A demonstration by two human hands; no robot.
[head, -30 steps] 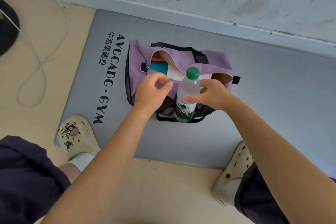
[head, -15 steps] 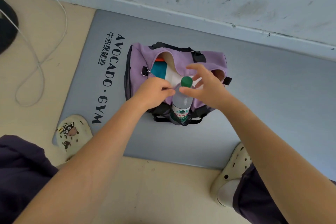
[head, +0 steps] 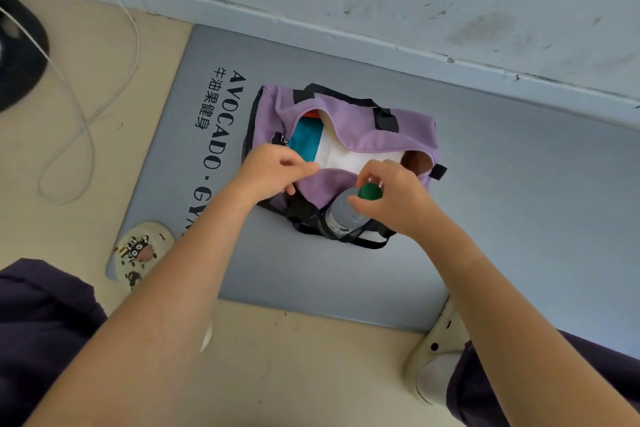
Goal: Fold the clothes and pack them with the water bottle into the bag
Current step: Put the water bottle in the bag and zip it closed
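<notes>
Purple bag (head: 349,128) sits on the grey mat (head: 519,204), top zip open. Folded clothes (head: 332,154) are already inside: teal piece at the left, white beside it, a sliver of orange at the far edge.

Water bottle (head: 346,215) stands in the mesh pocket on the bag's near side, lower half behind the netting, green cap (head: 370,191) sticking out.

Right hand (head: 391,199) has its fingers curled round the neck and cap, thumb on the near side. My read: it's pushing the bottle down and holding it upright so it seats in the pocket.

Left hand (head: 273,170) pinches the near lip of the bag opening, fingers closed tight on the fabric. Probably bracing the bag so it doesn't slide or collapse under the push, and keeping the pocket mouth taut.

Task looks nearly done. What's left: seat the bottle fully, and maybe zip the top.

Risk: floppy bag, so the bottle could tip outward once released if the pocket is shallow.

A foot in a cream clog (head: 142,250) rests on the mat's near-left corner.
</notes>
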